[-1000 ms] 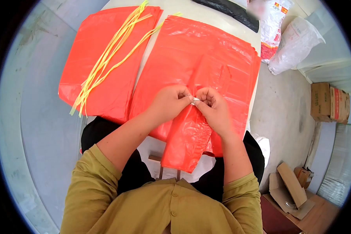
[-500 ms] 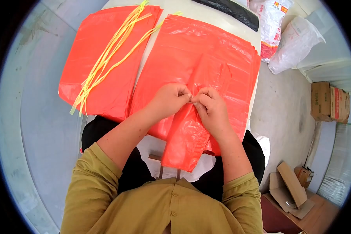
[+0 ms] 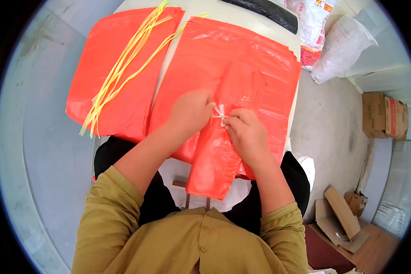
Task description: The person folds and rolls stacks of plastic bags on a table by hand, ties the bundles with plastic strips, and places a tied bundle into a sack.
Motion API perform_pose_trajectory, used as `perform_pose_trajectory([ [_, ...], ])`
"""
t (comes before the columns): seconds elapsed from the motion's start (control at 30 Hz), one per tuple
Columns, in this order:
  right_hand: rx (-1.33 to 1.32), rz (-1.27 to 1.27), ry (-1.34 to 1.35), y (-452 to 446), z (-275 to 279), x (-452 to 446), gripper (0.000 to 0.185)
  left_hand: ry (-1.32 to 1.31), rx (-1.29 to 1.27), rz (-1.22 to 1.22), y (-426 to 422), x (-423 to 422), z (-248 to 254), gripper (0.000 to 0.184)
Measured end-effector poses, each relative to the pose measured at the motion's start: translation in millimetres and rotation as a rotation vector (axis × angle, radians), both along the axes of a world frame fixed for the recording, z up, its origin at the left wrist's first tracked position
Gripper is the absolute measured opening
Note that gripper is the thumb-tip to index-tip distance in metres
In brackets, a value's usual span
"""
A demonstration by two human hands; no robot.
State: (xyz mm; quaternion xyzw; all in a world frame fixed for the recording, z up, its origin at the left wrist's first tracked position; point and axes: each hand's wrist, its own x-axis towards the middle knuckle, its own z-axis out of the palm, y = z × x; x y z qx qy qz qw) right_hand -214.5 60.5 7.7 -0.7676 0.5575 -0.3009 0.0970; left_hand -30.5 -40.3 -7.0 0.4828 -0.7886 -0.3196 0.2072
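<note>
A pale tie strip is knotted around a folded bundle of red plastic bags, its loops and ends spread like a bow. My left hand pinches the strip on the left side of the knot. From the right, my right hand grips the other side of it, its fingers closed. Beneath the bundle lies a wide stack of red plastic bags. The bundle's lower end hangs past the table edge toward my lap. My fingers partly hide the strip's ends.
Left of my hands, yellow strips lie across another red bag stack. A black roll rests at the far edge of the white table. White sacks and cardboard boxes stand on the floor to the right.
My hands have moved apart from their close pinch over the bundle. The pale strip's bow-like knot now shows between them. The bundle stays in about the same place.
</note>
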Motion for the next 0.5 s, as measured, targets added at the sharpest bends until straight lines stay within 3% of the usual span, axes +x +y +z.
perform_pose_trajectory([
  [0.1,0.059,-0.316,0.009,16,12,-9,0.044,0.056,0.185,0.022,6,8,24,0.018],
  [0.2,0.365,-0.431,-0.212,30,21,-26,0.072,0.090,0.272,-0.132,20,26,28,0.022],
  [0.3,0.751,-0.452,-0.547,38,30,-18,0.084,0.168,0.257,-0.206,33,36,18,0.031],
  [0.4,0.631,-0.424,-0.558,40,23,-14,0.098,0.182,0.300,-0.171,39,37,18,0.038],
  [0.5,0.716,-0.446,-0.810,33,32,-13,0.098,0.195,0.374,-0.156,39,34,25,0.041],
])
